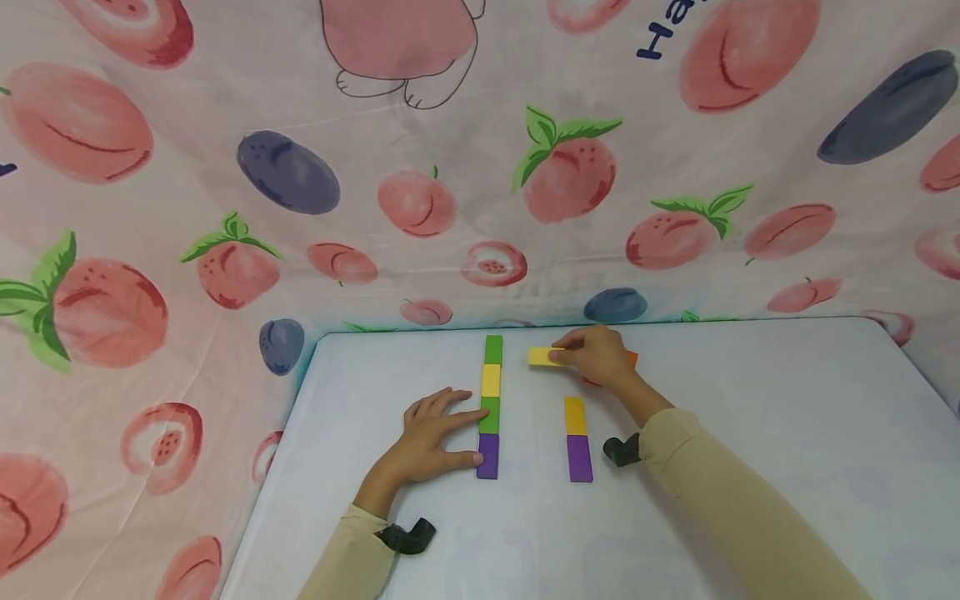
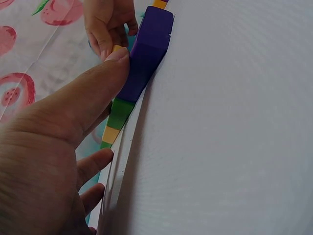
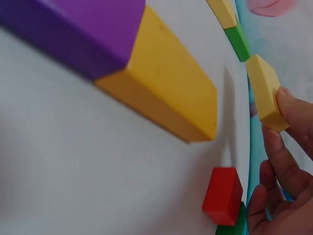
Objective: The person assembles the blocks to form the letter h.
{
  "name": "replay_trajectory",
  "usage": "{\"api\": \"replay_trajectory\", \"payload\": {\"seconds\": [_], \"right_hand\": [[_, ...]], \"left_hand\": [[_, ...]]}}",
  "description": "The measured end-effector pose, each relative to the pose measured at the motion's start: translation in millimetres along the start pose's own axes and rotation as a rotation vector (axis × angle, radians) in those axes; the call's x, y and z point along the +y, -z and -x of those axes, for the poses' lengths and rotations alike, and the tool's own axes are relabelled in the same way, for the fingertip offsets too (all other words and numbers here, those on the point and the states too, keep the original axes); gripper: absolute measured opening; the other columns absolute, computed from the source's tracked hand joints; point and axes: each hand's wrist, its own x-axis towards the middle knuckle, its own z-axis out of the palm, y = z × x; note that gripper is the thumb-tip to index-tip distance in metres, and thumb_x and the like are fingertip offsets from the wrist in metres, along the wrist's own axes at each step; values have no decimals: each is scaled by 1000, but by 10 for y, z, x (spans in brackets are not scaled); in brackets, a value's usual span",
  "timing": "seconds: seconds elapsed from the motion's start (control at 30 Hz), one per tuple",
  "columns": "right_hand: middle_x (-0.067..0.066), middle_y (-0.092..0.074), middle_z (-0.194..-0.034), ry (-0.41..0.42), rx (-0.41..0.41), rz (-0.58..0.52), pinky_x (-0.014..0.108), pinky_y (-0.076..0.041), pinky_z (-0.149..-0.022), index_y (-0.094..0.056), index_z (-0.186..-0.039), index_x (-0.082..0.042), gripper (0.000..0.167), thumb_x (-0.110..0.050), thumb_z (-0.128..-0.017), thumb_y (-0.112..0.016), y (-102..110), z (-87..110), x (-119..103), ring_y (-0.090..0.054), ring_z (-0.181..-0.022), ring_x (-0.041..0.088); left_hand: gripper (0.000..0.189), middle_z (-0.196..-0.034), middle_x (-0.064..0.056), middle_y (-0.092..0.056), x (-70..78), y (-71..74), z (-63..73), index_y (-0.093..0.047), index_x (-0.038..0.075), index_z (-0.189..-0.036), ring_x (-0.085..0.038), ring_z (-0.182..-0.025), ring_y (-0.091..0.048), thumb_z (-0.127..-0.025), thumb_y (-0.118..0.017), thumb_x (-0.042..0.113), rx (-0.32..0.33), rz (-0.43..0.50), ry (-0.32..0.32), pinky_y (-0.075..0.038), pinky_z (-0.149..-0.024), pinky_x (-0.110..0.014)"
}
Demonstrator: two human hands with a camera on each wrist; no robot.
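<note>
I see the left hand (image 1: 427,442) with fingers spread, thumb and forefinger touching a four-block row (image 1: 491,406) that runs away from me. To its right, a purple-and-amber block pair (image 1: 577,439) runs likewise. Beyond that pair, the right hand (image 1: 597,358) pinches a pale yellow block (image 1: 542,357), long axis crosswise, its free end pointing left past the fingertips.

yellow block (image 1: 543,357) partly hidden by right hand (image 1: 596,357), lettering (image 1: 655,40) cut off at top edge
</note>
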Motion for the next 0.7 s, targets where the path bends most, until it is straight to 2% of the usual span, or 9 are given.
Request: {"api": "replay_trajectory", "payload": {"seconds": [0.27,0.4,0.53,0.7], "right_hand": [[7,-77,-107,-37,-38,-32,45,-49,-95,-80,-112,-15,31,-36,-90,-78,-78,-29,-100,-63,-109,30],[5,-77,-103,-68,-62,-46,42,-50,-91,-80,-110,-14,29,-35,-90,-78,-126,-42,-162,-63,-105,27],[5,-78,-97,-64,-54,-35,40,-50,-88,-82,-106,-13,26,-34,-89,-79,-167,-48,-212,-63,-101,27],[6,-77,-99,-70,-48,-30,39,-50,-87,-82,-106,-13,26,-33,-90,-79,-209,-57,-249,-62,-101,27]], "left_hand": [[69,-165,5,-32,-20,3,-7,-52,44,-148,-30,-158,-14,-85,-69,67,-25,-10,9,-8,-119,-61],[69,-165,5,-31,-29,1,-8,-52,44,-148,-30,-158,-14,-86,-69,68,-26,-15,7,-8,-119,-61],[69,-166,6,-31,-31,0,-10,-51,45,-148,-30,-158,-13,-86,-68,69,-30,-23,12,-8,-119,-61],[69,-165,5,-31,-21,5,-12,-51,45,-148,-30,-158,-14,-86,-69,68,-31,-19,15,-8,-119,-61]]}}
